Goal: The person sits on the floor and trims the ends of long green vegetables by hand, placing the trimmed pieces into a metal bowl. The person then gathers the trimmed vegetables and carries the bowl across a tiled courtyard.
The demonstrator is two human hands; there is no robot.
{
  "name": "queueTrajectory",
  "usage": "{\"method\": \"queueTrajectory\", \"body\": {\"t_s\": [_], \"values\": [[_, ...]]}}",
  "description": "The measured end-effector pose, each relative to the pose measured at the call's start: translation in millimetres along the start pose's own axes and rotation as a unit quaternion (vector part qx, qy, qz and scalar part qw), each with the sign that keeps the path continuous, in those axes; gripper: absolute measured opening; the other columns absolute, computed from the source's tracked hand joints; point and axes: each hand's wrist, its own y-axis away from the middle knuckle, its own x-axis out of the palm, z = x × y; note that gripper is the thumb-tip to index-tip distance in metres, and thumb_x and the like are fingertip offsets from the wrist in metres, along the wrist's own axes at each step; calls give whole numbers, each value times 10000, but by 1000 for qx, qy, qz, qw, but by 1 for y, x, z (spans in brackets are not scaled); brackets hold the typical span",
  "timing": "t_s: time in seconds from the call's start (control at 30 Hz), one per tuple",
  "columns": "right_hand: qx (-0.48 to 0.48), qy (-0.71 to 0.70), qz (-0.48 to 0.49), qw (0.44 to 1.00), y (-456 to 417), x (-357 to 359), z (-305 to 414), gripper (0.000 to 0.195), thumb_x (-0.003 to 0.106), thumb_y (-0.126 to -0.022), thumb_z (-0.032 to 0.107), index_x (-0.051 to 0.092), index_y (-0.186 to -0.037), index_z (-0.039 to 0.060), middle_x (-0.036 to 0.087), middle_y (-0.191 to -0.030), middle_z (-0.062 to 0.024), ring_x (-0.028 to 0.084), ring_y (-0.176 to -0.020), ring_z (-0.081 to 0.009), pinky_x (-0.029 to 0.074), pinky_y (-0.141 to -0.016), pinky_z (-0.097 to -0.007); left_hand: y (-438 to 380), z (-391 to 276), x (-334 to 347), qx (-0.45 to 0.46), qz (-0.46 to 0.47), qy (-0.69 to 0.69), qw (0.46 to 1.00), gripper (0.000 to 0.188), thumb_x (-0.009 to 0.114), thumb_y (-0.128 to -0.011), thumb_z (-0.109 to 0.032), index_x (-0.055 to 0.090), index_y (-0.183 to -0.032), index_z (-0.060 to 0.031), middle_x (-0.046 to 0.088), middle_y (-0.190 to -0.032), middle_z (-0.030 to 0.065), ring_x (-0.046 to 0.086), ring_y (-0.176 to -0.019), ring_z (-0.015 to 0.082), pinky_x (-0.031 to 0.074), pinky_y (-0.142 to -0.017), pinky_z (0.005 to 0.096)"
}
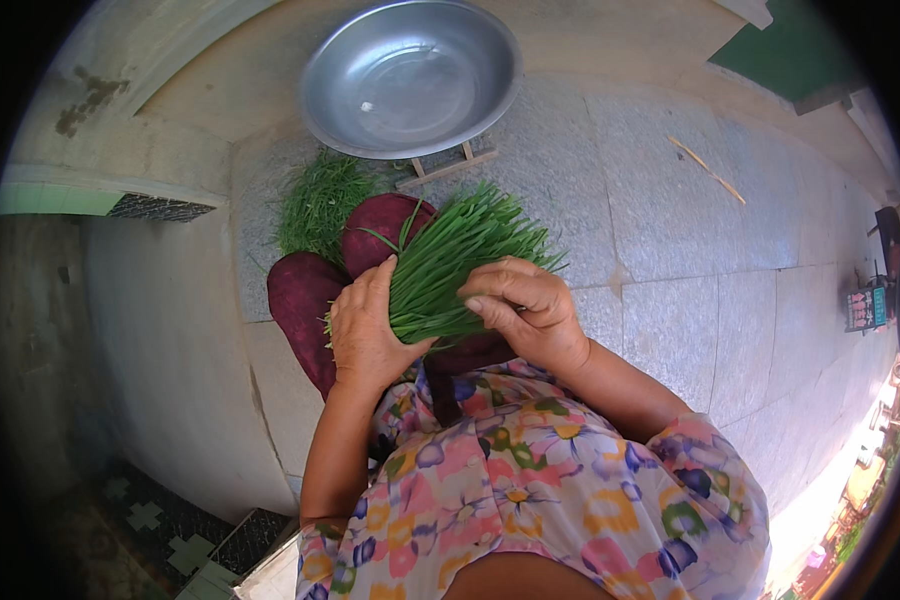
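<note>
A thick bundle of long green leaves, apparently garlic chives (457,262), lies across my lap with its tips fanned toward the upper right. My left hand (367,322) is wrapped around the pale cut-end side of the bundle, thumb spread over the stems. On the other side, my right hand (532,307) rests close against the leaves with its fingers curled and thumb near the index finger. Whether a leaf is pinched there is hidden. Dark red trousers (304,311) cover my bent knees under the bundle.
A wide metal basin (412,82) stands ahead on a low wooden stand (450,168). Loose thin green leaves (319,206) are heaped on the grey stone floor (667,300) beyond my knees. A thin stick (706,169) lies to the right. A pale wall (172,345) rises at left.
</note>
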Motion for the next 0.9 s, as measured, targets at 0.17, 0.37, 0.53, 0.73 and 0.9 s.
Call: {"method": "queueTrajectory", "body": {"t_s": [0.17, 0.37, 0.53, 0.73, 0.9], "values": [[159, -139, 22, 977, 1, 11, 14, 130, 630, -833, -15, 646, -960, 10, 642, -823, -87, 621, -648, -120, 509, -574, -238, 2, 1, 2, 1, -3, -4, 1000, 919, 848, -507, -290, 437, -1300, -72, 541, -1165, 142, 528, -1046, 333, 398, -901, 439], [76, -66, 10, 995, 4, 14, 3, 134, 613, -847, -15, 632, -978, 7, 620, -781, -73, 600, -622, -99, 496, -561, -227, 0, -3, 1, -15, 9, -5, 1000, 925, 833, -486, -211, 433, -1309, -77, 536, -1195, 150, 517, -1093, 337, 403, -927, 430], [156, -154, 25, 975, 7, 11, 6, 131, 557, -902, 14, 608, -1022, 9, 643, -878, -56, 604, -710, -99, 484, -624, -224, 0, -2, 1, -18, 13, -3, 1000, 930, 838, -482, -211, 433, -1308, -78, 537, -1198, 150, 516, -1098, 335, 401, -933, 428], [176, -292, -56, 938, 14, 1, -9, 223, 495, -904, -43, 526, -1116, 20, 616, -983, -60, 599, -778, -111, 481, -662, -227, 0, -2, 0, -21, 11, -5, 1000, 954, 856, -457, -200, 435, -1304, -77, 537, -1195, 149, 515, -1100, 339, 400, -939, 425], [172, -219, -34, 960, 21, -1, -10, 221, 536, -879, -36, 548, -1096, 7, 603, -946, -56, 600, -780, -114, 486, -667, -228, 0, -2, -1, -14, 8, 3, 1000, 947, 860, -462, -207, 438, -1300, -75, 538, -1194, 149, 515, -1099, 339, 400, -938, 426]]}}
